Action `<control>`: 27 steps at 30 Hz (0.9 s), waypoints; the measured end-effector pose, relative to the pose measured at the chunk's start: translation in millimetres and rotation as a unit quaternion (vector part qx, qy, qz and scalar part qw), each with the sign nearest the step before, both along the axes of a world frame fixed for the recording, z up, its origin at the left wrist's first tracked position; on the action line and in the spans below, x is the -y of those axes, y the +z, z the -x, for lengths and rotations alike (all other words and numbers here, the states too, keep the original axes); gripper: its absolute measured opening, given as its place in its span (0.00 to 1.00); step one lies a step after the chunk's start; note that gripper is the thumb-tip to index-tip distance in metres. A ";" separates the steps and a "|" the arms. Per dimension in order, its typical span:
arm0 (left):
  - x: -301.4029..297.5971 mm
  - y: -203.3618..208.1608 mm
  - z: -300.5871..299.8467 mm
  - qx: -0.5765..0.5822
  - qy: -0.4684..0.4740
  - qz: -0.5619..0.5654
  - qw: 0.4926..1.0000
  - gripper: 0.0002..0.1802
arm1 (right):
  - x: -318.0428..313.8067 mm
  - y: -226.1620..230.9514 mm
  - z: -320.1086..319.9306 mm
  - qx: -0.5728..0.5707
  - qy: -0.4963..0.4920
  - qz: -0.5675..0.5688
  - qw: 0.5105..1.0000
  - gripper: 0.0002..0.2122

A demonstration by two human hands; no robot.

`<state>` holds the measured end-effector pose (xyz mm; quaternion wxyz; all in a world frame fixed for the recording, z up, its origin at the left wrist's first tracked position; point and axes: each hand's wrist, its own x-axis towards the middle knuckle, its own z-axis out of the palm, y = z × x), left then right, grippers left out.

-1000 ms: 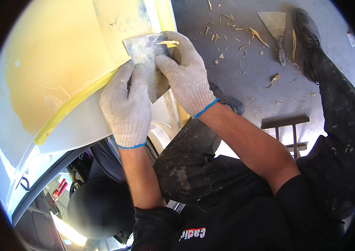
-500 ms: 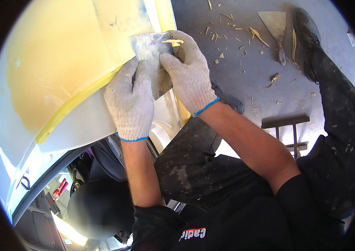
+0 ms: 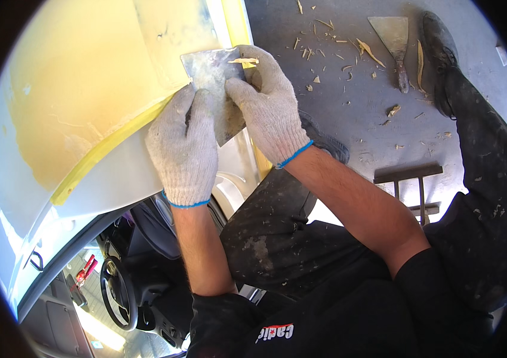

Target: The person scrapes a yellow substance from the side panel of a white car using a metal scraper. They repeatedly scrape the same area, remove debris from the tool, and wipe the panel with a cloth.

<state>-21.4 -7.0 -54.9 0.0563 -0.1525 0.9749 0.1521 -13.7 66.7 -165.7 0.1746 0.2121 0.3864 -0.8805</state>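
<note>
Both my hands, in white knit gloves with blue cuffs, grip a thin flat metal scraper blade (image 3: 208,74) that is smeared with residue. My left hand (image 3: 185,143) pinches its near left edge, thumb and fingers closed. On the other side my right hand (image 3: 272,110) has its thumb on the face and its fingers curled around the right edge. A pale yellow shaving (image 3: 243,61) lies at the blade's upper right corner, by my right fingers. Beneath the blade is a car body panel (image 3: 86,89) coated in yellow filler, with yellow masking tape (image 3: 95,156) along its curved edge.
A triangular putty knife (image 3: 392,36) lies on the grey floor among several yellow shavings (image 3: 371,53). Near my legs is a dark metal stand (image 3: 408,173). Lower left, the car opening shows a steering wheel (image 3: 107,292) and a red object (image 3: 86,269).
My hands and the scraper blade have shifted slightly left. A dark rounded blur that covered the steering wheel is gone, so the wheel now shows.
</note>
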 end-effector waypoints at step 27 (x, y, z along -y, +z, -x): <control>-6.1 22.0 -2.4 0.023 0.031 0.008 0.999 0.21 | -6.2 19.8 -0.3 0.005 0.030 0.041 0.999 0.23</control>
